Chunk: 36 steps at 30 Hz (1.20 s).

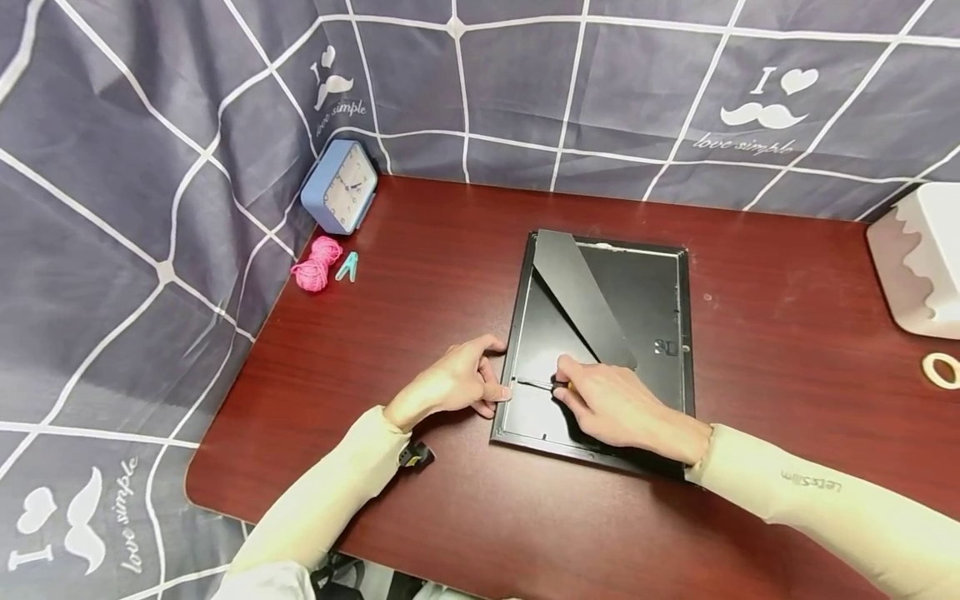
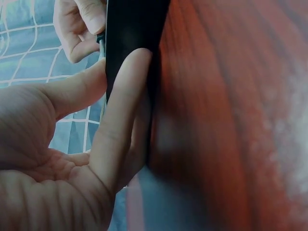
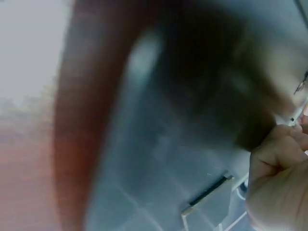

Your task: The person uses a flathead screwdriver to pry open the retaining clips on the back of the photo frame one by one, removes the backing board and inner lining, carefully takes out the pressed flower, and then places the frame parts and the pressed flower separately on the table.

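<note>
A black picture frame (image 1: pixel 592 457) lies face down on the table, its backing board (image 1: pixel 536 333) and folded-out easel leg (image 1: pixel 581 292) showing. My left hand (image 1: pixel 465 379) holds the frame's left edge. In the left wrist view, the thumb (image 2: pixel 79 91) sits against the upper side and the index finger (image 2: pixel 120 106) runs along the outer edge. My right hand (image 1: pixel 611 404) grips a small screwdriver (image 1: pixel 536 384) with a dark and yellow handle, mostly covered by the fingers. Its metal shaft points left, the tip at the inner left rim beside my left thumb. The right wrist view is largely blurred.
At the back left stand a blue clock (image 1: pixel 341 187), a pink yarn skein (image 1: pixel 317 265) and a teal clip (image 1: pixel 348 267). A white-and-brown box (image 1: pixel 918 262) and a tape ring (image 1: pixel 941 371) are at the right. A grey patterned curtain (image 1: pixel 517 92) borders the table.
</note>
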Each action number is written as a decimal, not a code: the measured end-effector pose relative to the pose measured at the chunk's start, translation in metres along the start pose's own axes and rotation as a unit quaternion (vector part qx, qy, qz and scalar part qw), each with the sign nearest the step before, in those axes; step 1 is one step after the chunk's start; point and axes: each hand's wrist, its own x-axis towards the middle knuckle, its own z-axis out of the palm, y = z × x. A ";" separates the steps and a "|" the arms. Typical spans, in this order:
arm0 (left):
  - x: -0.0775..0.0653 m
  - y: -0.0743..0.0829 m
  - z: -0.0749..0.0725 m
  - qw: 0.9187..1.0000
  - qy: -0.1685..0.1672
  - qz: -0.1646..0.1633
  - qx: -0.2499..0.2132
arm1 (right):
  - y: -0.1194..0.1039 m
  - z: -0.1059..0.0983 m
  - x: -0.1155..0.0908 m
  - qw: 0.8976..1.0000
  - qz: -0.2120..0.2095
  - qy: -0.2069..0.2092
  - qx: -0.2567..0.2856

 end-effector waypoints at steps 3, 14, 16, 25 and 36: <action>-0.001 0.000 -0.001 1.000 -0.001 0.003 -0.003 | 0.000 0.003 0.004 1.000 -0.002 -0.005 -0.007; -0.002 -0.001 -0.004 1.000 -0.002 0.005 0.003 | 0.019 0.028 0.002 0.998 -0.006 0.003 -0.057; -0.002 -0.001 -0.004 1.000 0.000 0.006 0.005 | 0.019 0.029 0.002 0.999 -0.009 0.005 -0.054; -0.001 0.000 -0.002 1.000 0.002 0.002 0.006 | 0.014 0.027 -0.001 0.998 -0.016 0.021 -0.058; 0.000 0.000 -0.003 1.000 -0.002 0.004 0.017 | -0.008 0.008 0.001 0.996 -0.056 0.057 -0.050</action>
